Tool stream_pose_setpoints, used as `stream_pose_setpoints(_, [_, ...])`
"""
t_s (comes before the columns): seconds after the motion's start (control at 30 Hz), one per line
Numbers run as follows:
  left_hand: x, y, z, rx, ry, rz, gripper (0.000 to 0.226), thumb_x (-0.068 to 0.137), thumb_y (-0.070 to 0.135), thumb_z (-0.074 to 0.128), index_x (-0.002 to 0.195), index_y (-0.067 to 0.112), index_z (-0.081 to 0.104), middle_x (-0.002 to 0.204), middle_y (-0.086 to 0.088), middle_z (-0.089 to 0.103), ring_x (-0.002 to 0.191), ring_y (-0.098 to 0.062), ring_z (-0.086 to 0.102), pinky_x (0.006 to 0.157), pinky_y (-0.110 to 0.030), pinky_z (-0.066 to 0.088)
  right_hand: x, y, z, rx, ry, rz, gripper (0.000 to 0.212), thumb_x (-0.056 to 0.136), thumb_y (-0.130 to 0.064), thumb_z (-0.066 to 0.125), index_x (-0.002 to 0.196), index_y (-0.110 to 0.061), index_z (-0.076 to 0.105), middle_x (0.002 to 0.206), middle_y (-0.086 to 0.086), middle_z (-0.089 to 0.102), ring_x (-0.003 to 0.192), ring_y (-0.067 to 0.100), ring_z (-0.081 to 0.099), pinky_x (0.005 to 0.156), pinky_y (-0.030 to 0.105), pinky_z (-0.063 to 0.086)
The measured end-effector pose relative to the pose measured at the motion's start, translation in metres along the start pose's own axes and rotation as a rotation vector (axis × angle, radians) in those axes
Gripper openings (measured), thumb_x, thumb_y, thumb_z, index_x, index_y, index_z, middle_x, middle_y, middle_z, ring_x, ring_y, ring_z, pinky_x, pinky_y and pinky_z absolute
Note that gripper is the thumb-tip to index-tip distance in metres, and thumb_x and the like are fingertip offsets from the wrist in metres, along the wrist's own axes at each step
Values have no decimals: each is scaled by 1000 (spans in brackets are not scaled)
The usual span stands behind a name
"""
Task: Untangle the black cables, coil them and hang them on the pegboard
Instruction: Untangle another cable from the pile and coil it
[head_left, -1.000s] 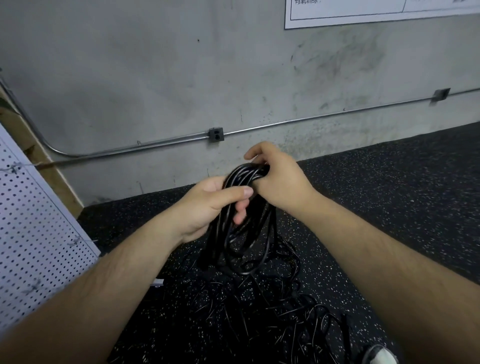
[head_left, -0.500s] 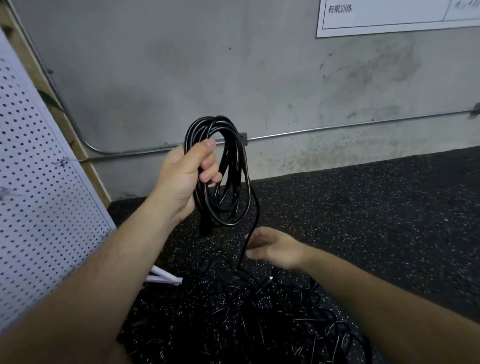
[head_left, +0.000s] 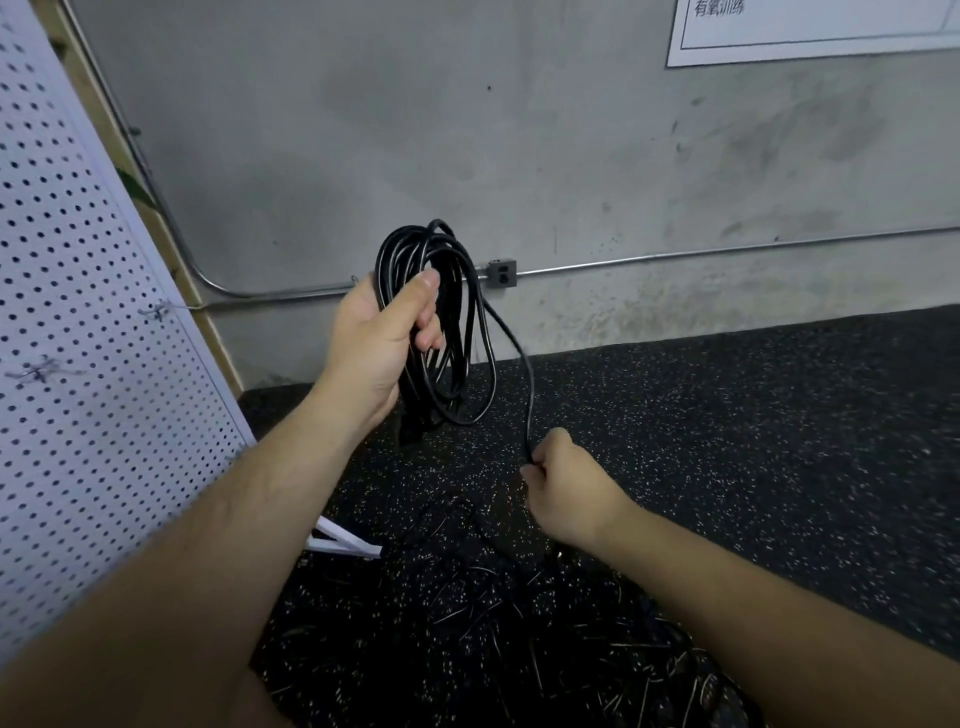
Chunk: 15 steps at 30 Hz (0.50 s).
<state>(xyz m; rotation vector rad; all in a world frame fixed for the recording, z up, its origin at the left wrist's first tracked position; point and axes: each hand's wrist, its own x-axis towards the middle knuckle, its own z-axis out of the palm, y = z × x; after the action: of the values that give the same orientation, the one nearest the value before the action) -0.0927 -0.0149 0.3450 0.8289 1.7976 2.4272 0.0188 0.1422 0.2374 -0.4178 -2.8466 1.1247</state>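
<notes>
Coiling, we grip the black coil (head_left: 457, 332) raised near the far wall in our left hand (head_left: 374, 348), fingers (head_left: 429, 335) wrapped round it, while our right hand (head_left: 566, 488) pinches its trailing strand (head_left: 529, 379) above the floor tangle (head_left: 519, 623); next, we judge, comes another loop.

Conduit (head_left: 727, 251) along concrete wall (head_left: 363, 130)

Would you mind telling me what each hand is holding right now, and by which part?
The left hand grips the coiled black cable round its gathered loops, near the top. The right hand pinches the loose strand trailing from that coil.
</notes>
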Motion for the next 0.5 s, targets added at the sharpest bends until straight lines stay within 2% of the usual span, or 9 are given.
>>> stream_pose_setpoints(0.1, [1, -5, 4, 68, -3, 31, 14, 101, 14, 62, 91, 11, 52, 64, 3, 45, 53, -13, 42, 58, -29, 41, -19, -20, -24, -170, 55, -98, 21, 102, -21, 48, 116, -7, 53, 93, 5, 64, 69, 17, 61, 52, 30, 48])
stream_pose_setpoints(0.23, [0, -13, 12, 222, -10, 66, 12, 101, 17, 63, 92, 14, 55, 61, 4, 53, 55, -15, 50, 60, -31, 46, -45, -36, -54, -442, 69, -275, 32, 97, -11, 49, 126, -18, 62, 112, -1, 58, 93, 23, 65, 78, 38, 57])
stream_pose_setpoints(0.33, [-7, -17, 22, 371, -71, 68, 7, 102, 19, 61, 99, 16, 55, 59, 1, 63, 58, -16, 63, 61, -27, 50, -57, -43, -77, -551, 102, -428, 38, 99, -14, 52, 130, -35, 62, 115, -14, 56, 92, 18, 66, 80, 37, 57])
stream_pose_setpoints(0.4, [-14, -16, 33, 403, -133, 51, 6, 102, 17, 60, 102, 18, 54, 62, -3, 67, 60, -16, 70, 60, -24, 53, -58, -46, -90, -553, 177, -501, 31, 102, -22, 54, 126, -38, 65, 111, -15, 58, 89, 14, 65, 79, 35, 56])
stream_pose_setpoints(0.5, [-25, -18, 49, 414, -206, 51, 4, 101, 16, 61, 102, 16, 56, 70, 2, 65, 63, -13, 69, 60, -21, 52, -55, -50, -101, -320, 337, -482, 14, 98, -35, 63, 108, -28, 70, 105, -12, 65, 90, 13, 62, 83, 36, 52])
